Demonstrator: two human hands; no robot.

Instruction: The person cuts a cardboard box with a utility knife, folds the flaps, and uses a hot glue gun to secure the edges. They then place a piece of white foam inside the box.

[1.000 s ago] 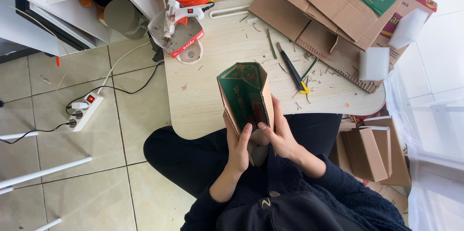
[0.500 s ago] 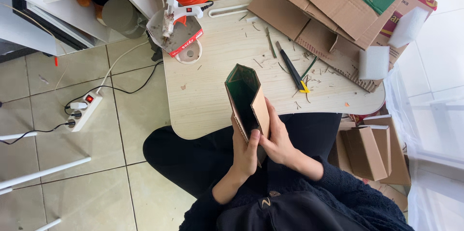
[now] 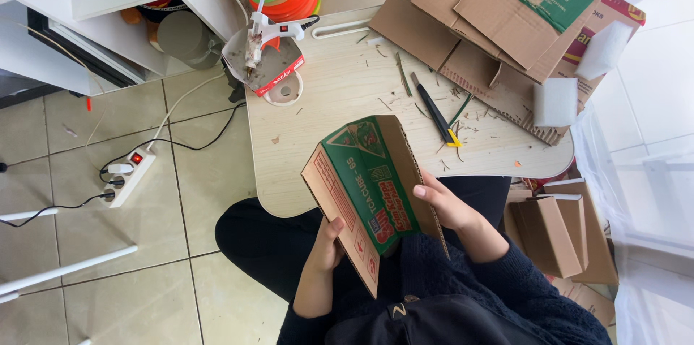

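Seen from above, dark sleeves and lap at the bottom edge. Folded cardboard piece (image 3: 369,193), green print on one face and brown on the others, held over the lap at the near edge of the table. Left hand (image 3: 329,244) clamped on its lower left edge, thumb on the brown panel. Right hand (image 3: 444,204) gripping the right panel, fingers curled round its edge. Beyond, a pale wooden table (image 3: 347,92) littered with scraps, with a utility knife (image 3: 437,115) just past the hands. Farther off, a glue gun (image 3: 264,38) resting on a small box, flattened cardboard sheets (image 3: 506,13), white foam blocks (image 3: 555,101). To the left, beige floor tiles (image 3: 210,164) with a power strip (image 3: 129,175) and cables.
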